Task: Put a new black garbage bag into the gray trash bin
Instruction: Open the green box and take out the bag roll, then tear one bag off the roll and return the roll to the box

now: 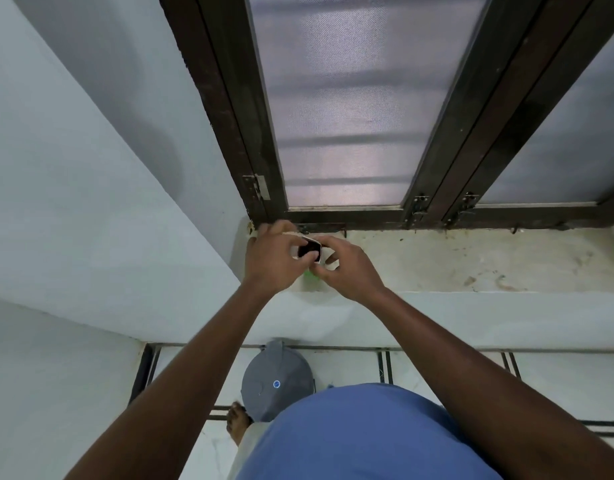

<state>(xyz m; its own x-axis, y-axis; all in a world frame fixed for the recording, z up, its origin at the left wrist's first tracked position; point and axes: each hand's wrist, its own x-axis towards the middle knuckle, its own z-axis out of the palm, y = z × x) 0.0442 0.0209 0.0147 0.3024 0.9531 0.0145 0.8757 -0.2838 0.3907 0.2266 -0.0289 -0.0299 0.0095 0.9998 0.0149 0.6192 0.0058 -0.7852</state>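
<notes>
Left hand (271, 258): I see its fingers pinching the pack (309, 250).
Right hand (347, 268): fingers gripping the pack too.
Bin (276, 379): lidded, on the floor below.

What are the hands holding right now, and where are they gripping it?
Both the left hand and right hand pinch a small black roll in a white wrapper by its sides.
</notes>
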